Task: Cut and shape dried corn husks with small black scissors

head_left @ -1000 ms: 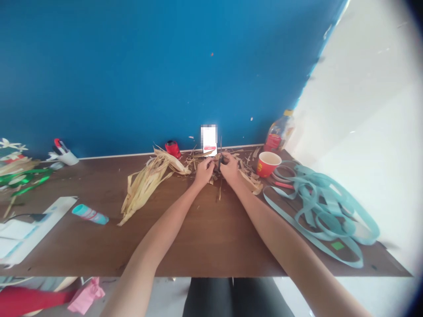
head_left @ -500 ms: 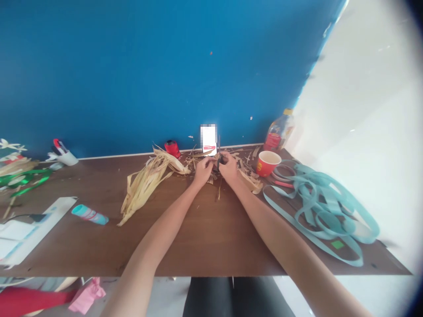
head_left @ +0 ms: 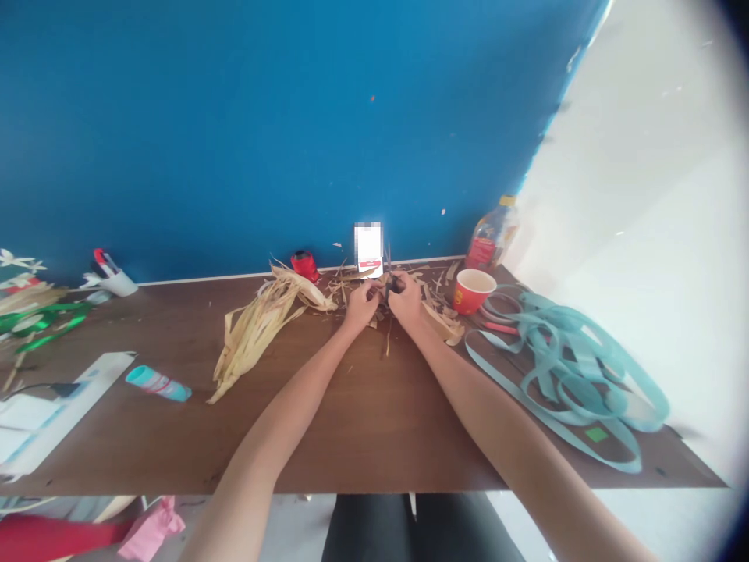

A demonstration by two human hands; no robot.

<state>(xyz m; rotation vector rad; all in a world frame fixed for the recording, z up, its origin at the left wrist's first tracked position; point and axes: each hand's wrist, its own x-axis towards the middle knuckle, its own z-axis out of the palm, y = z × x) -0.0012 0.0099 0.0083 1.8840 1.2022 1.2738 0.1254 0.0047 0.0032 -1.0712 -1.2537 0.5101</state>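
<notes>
A: What are the hands doing?

B: Two bare hands, the left hand [head_left: 361,306] and the right hand [head_left: 405,303], sit almost touching, fingers [head_left: 374,290] clenched around a small dark object [head_left: 393,286]. It's mostly hidden, so I can't tell what it is.

A: Where's that object?

B: Just right of the dried corn husk bundle [head_left: 257,336], above loose husk scraps [head_left: 438,318], near the far edge of the wooden table [head_left: 363,437].

A: Count what else is around.

B: Right of the bundle, well apart: one red paper cup [head_left: 473,290], one plastic bottle [head_left: 491,243], one tangle of teal ribbon [head_left: 562,367]. Just behind it: one red spool [head_left: 305,265]. Well left of it: one teal tube [head_left: 157,383].

A: Any room to move?

B: Plenty of bare wood lies below the bundle, between the forearms, down to the near edge. The far edge meets a blue wall [head_left: 234,140] just behind the hands
</notes>
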